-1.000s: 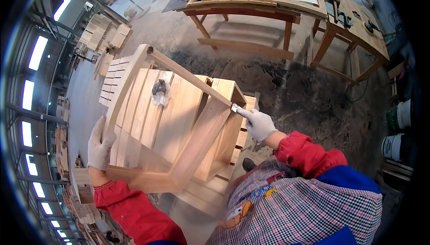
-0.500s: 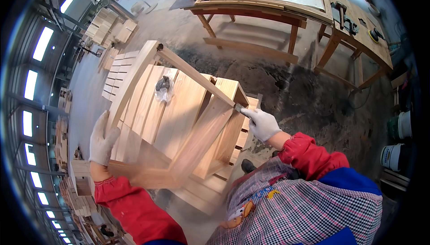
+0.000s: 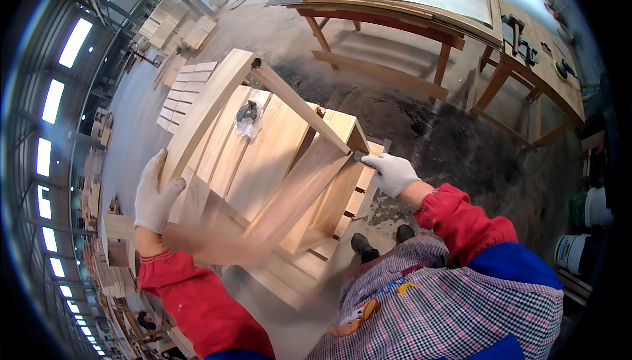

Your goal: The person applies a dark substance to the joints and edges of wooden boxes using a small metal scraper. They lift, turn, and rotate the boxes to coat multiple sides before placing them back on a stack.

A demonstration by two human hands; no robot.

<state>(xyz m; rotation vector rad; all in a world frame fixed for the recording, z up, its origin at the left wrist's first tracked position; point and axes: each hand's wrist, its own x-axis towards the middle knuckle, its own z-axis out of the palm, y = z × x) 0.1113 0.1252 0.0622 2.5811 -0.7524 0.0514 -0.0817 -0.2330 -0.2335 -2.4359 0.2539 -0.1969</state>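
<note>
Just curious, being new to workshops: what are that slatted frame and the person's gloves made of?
The slatted frame looks like pale bare wood, grain visible, seemingly unvarnished. The glove on the left hand and the one on the right hand look like white knitted fabric, probably cotton.

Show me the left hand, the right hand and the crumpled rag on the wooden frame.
left hand (image 3: pixel 156 192): head view, back of the white glove.
right hand (image 3: pixel 393 174): head view, gloved knuckles.
crumpled rag (image 3: pixel 247 115): head view, its dark middle.
</note>
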